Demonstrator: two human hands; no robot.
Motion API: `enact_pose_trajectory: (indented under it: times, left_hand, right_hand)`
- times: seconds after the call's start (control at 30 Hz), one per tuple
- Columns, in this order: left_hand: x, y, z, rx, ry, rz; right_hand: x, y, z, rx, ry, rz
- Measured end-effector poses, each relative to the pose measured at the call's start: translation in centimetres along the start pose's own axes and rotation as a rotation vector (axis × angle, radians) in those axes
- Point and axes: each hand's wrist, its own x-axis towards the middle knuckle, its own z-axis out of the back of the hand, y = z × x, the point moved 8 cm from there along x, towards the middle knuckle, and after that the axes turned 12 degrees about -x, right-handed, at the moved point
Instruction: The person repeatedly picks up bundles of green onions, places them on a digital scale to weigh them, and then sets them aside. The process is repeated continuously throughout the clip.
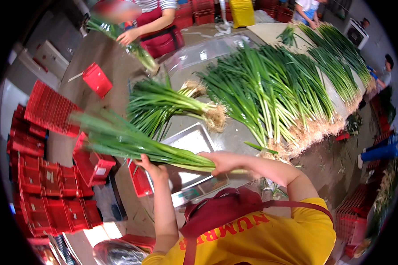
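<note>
A long bunch of green onions (154,149) lies across both my hands over the table, its leaves blurred at the far left end and its white stems toward the right. My right hand (221,162) is closed round the stem end. From below, my left hand (153,169) grips the green middle part, with its fingers partly hidden. Under the bunch is a shiny metal tray (198,131). Just beyond it rests a pile of green onions (172,102) with roots pointing right. A wide row of green onions (269,92) covers the table's right side.
Red crates (44,176) are stacked at left, with a single red crate (92,162) closer to the table. A red dustpan-like container (97,80) is on the floor. Across the table, a person in a red apron (161,31) holds another onion bunch (139,53). More people stand far right.
</note>
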Motion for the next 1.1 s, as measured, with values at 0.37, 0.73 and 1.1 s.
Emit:
enact_pose_trajectory:
  times: [0.37, 0.73, 1.1]
  left_hand:
    - [-5.5, -9.8, 19.4, 0.683, -0.194, 0.456]
    - [-9.1, -22.5, 30.7, 0.477, -0.736, 0.009]
    - [-9.1, -26.4, 27.3, 1.049, -0.684, -0.355]
  right_hand:
    - [8.3, -4.1, -3.7, -0.663, -0.117, 0.036]
    - [-7.7, -22.9, 13.0, -0.346, -0.977, -0.467]
    - [-16.4, -33.8, 6.2, -0.562, -0.562, -1.032]
